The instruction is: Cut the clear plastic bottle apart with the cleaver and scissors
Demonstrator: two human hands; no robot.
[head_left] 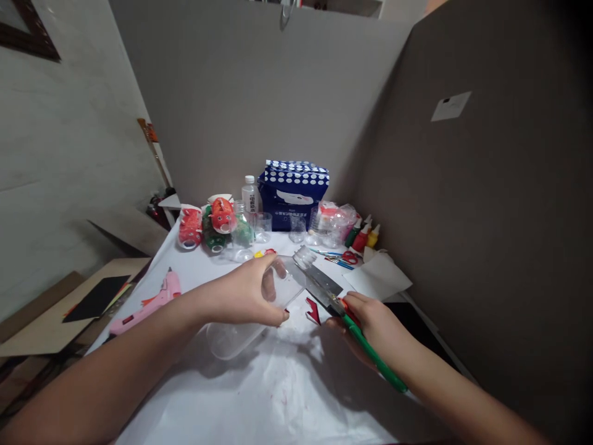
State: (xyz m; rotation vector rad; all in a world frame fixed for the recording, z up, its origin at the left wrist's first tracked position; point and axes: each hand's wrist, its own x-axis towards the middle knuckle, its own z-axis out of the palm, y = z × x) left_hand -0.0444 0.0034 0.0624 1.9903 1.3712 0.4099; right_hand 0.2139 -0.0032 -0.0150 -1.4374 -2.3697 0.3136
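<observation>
**Scissors (373, 357) at the neck of a clear bottle (291, 283)**

Person at a white-covered table (287, 402), both hands busy. Left hand (248, 290) curved around the clear plastic bottle, thumb and fingers spread to its width; bottle tilted above the cloth, threaded neck pointing away and to the right. Right hand (365, 318) closed around the green-and-orange scissors handles, blades up by the bottle's neck. From where I stand, cannot tell whether they bite into the plastic. Red scrap (313, 310) lies on the cloth between the hands. Pink glue gun (151, 306) off left, beyond the left forearm. At the back: blue bag (293, 210), capped bottle (250, 194) just beside it.
</observation>
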